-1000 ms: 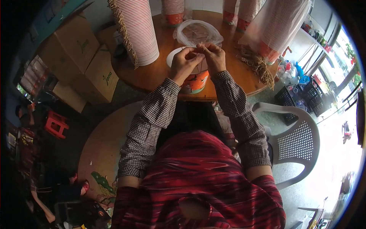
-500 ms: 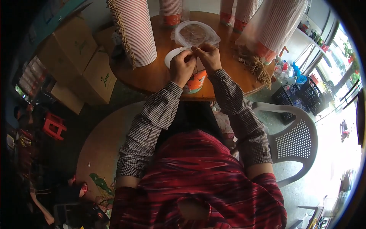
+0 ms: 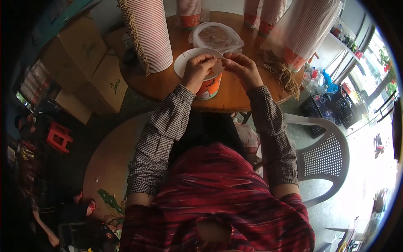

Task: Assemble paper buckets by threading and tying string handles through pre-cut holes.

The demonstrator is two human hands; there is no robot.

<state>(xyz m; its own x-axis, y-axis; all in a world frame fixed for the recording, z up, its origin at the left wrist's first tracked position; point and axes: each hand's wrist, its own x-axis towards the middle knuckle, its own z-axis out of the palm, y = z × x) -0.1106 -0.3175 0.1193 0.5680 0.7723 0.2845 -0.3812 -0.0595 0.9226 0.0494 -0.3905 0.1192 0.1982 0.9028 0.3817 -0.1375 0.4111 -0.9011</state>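
Observation:
On the near side of the round table stands a paper bucket (image 3: 211,87), orange with a printed pattern outside and white inside, its open top facing up. My left hand (image 3: 199,72) is over the bucket's mouth, thumb and fingers pinched together. At the right side of the rim, my right hand (image 3: 244,70) is also closed in a pinch, its fingertips close to the left ones. A thin cord seems to run between the two pinches; its length is mostly hidden by my fingers.
A tall stack of nested buckets (image 3: 153,35) with brown cords hanging on it stands left. Behind the bucket lies a clear plastic bag (image 3: 216,37). Bagged stacks (image 3: 312,29) and a bundle of brown cords (image 3: 287,80) are right, above a grey plastic chair (image 3: 323,155).
My hands have moved apart, the right one outward to the right. The bucket has shifted slightly left, and more of its white inside shows.

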